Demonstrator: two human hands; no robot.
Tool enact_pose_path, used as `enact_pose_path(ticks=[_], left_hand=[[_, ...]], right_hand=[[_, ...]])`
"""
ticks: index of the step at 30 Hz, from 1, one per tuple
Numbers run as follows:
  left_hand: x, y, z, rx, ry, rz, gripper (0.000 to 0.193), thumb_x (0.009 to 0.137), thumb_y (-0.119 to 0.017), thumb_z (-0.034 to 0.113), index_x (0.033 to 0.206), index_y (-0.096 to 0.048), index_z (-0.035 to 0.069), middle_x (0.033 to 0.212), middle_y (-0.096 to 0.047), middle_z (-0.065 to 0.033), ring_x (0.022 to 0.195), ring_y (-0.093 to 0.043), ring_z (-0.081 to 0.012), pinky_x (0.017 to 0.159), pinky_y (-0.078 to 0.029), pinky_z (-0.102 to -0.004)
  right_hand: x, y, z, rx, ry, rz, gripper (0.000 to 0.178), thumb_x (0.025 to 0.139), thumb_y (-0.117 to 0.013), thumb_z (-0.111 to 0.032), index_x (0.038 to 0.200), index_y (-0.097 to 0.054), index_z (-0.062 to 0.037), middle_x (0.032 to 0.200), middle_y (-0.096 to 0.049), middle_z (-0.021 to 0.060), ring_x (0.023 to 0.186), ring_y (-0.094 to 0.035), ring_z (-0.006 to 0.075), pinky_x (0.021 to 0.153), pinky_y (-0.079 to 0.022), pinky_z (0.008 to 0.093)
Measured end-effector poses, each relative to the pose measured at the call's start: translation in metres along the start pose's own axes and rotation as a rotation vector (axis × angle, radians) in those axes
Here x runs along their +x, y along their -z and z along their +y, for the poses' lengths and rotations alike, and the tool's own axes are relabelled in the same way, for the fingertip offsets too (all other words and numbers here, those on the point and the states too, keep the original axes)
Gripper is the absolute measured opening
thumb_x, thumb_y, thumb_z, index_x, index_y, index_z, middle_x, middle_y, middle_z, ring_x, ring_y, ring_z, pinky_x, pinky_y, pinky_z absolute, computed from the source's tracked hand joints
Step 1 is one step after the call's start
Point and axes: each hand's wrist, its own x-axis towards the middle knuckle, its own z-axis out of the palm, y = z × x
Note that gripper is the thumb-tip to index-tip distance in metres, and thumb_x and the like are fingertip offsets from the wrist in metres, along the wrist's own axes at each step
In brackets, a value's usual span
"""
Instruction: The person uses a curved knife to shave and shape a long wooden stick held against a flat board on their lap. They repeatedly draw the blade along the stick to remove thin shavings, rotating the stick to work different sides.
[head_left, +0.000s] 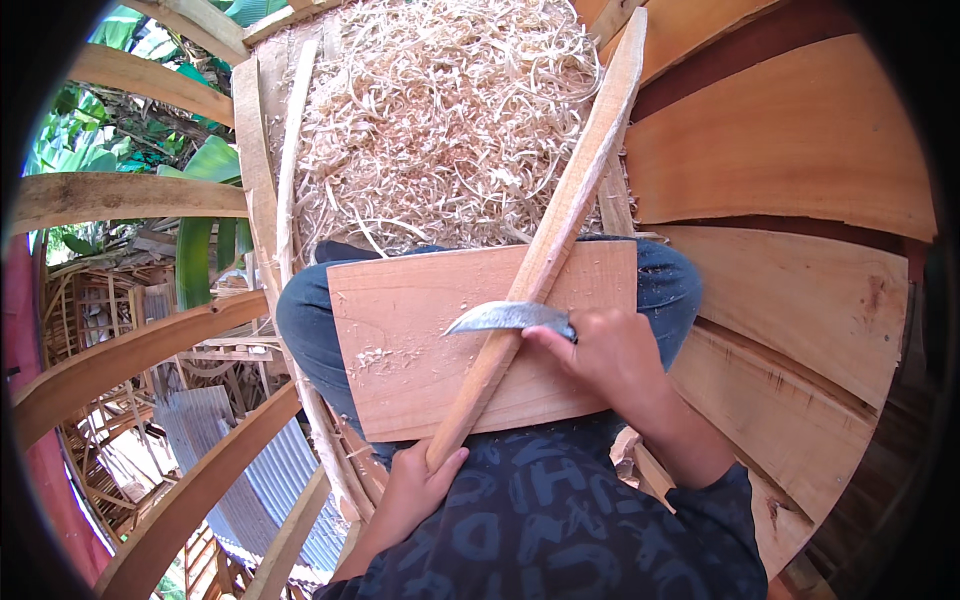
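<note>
A long wooden strip (570, 215) slants from my body up toward the far right, across a flat wooden board (420, 300) on my lap. Its near end is gripped by my left hand (422, 485), with the thumb along its side. My right hand (607, 352) is closed round the handle of a curved knife (505, 317), mostly hidden by the fingers. The grey blade lies across the strip, its tip pointing left over the board. A few small shavings (390, 358) lie on the board's left part.
Curly wood shavings (450, 120) cover the floor ahead of me. On the right rises a wall of wide planks (780, 140). To the left stands a railing of wooden slats (130, 200), with leaves and corrugated sheets (250, 470) beyond it. A thin pale strip (290, 170) lies beside the railing.
</note>
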Motion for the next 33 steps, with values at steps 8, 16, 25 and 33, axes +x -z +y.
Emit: enact_pose_path(ticks=[8, 16, 25, 33], left_hand=[[0.001, -0.001, -0.003, -0.022, -0.004, 0.007, 0.035, 0.087, -0.066, 0.024, 0.096, -0.062, -0.009, 0.070, -0.063, -0.0247, 0.065, -0.066, -0.0298, 0.061, -0.048, -0.0361], [0.001, -0.002, -0.003, -0.048, -0.008, 0.018, 0.035, 0.087, -0.067, 0.024, 0.090, -0.061, -0.009, 0.064, -0.060, -0.0218, 0.057, -0.061, -0.0293, 0.058, -0.047, -0.0358], [0.000, -0.004, -0.004, -0.054, 0.006, 0.042, 0.034, 0.086, -0.067, 0.023, 0.092, -0.062, -0.009, 0.066, -0.060, -0.0243, 0.057, -0.061, -0.0309, 0.057, -0.046, -0.0367], [0.003, -0.005, -0.008, -0.035, -0.013, 0.024, 0.033, 0.086, -0.067, 0.023, 0.090, -0.061, -0.009, 0.063, -0.059, -0.0227, 0.055, -0.060, -0.0287, 0.056, -0.046, -0.0357]], right_hand=[[0.013, 0.004, 0.007, 0.000, -0.046, 0.045, 0.070, 0.084, -0.052, -0.064, 0.065, -0.068, 0.0019, 0.056, -0.060, 0.0210, 0.054, -0.064, 0.0343, 0.051, -0.051, 0.0424], [0.024, 0.010, 0.022, -0.081, -0.125, 0.087, 0.072, 0.082, -0.053, -0.066, 0.061, -0.067, 0.0016, 0.052, -0.058, 0.0196, 0.051, -0.063, 0.0330, 0.048, -0.050, 0.0405], [0.021, 0.005, 0.004, -0.092, 0.011, 0.108, 0.071, 0.084, -0.052, -0.065, 0.060, -0.067, 0.0001, 0.051, -0.058, 0.0171, 0.048, -0.063, 0.0308, 0.045, -0.049, 0.0390], [0.000, -0.006, -0.011, -0.040, 0.115, 0.008, 0.071, 0.083, -0.052, -0.066, 0.062, -0.068, 0.0003, 0.050, -0.058, 0.0168, 0.048, -0.062, 0.0320, 0.045, -0.049, 0.0390]])
